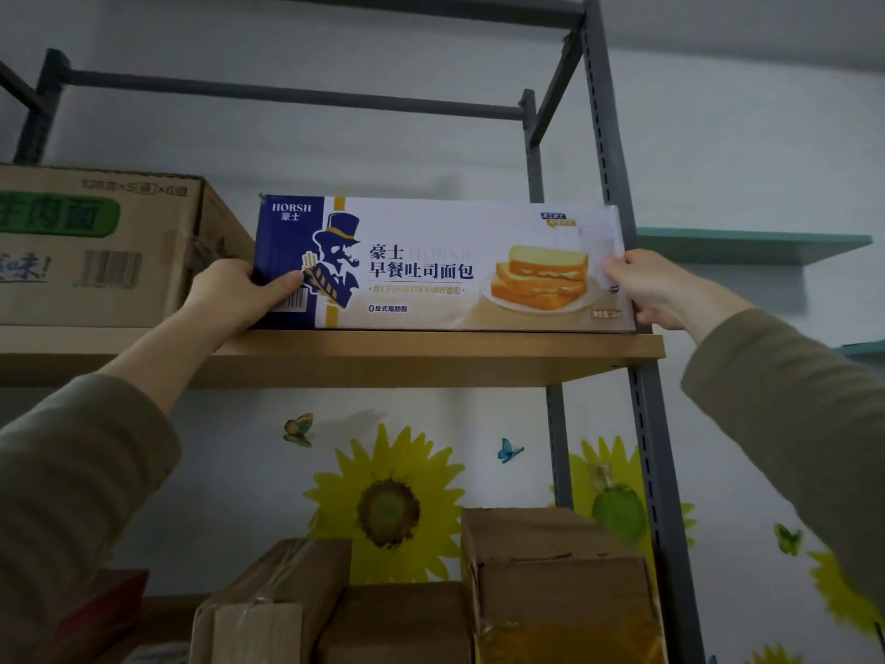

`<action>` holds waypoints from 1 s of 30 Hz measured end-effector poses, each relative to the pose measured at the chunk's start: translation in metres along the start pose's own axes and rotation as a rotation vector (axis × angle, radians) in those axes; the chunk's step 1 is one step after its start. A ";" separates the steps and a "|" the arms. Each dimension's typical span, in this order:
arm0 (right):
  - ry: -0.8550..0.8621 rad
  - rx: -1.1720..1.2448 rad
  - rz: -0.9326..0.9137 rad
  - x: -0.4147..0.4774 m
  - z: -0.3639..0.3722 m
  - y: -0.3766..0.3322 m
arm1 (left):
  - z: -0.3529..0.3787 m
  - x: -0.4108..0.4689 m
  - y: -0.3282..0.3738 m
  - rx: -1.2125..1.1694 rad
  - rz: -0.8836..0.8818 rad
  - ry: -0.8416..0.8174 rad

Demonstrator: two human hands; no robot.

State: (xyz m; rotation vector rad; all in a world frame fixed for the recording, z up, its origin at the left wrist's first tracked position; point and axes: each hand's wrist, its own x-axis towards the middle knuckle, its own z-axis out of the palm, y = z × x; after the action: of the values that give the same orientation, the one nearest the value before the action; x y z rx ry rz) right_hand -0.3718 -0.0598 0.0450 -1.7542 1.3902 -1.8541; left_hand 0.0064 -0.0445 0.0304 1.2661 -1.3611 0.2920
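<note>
The box (431, 266) sits at the front edge of the shelf (431, 357), left grip (239, 292) and right grip (656, 289) each clasping an end; its right end crosses the post (606, 136), so it could snag, tilt and drop

The bread box (431, 266) stands on the upper shelf (431, 352) at its right end, with its right edge by the rack post (608, 136). The left hand (234, 294) holds its left end and the right hand (656, 289) its right end. A carton (96, 246) sits just left of it on the same shelf. Below the shelf, parcels (560, 591) stand side by side. A wall shelf (752, 244) hangs right of the rack.
</note>
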 end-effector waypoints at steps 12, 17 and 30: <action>0.166 -0.301 -0.032 0.020 0.016 0.025 | 0.020 0.009 -0.012 0.208 0.034 -0.035; 0.213 -0.355 -0.026 0.025 0.021 0.026 | 0.021 0.007 -0.009 0.238 0.043 -0.019; 0.242 -0.523 -0.050 0.024 0.018 0.031 | 0.023 0.001 -0.005 0.229 0.062 -0.050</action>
State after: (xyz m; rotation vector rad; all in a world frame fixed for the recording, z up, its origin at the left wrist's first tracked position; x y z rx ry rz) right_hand -0.3750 -0.1015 0.0346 -1.8346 2.0969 -1.8974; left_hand -0.0023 -0.0651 0.0224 1.4292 -1.4420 0.4724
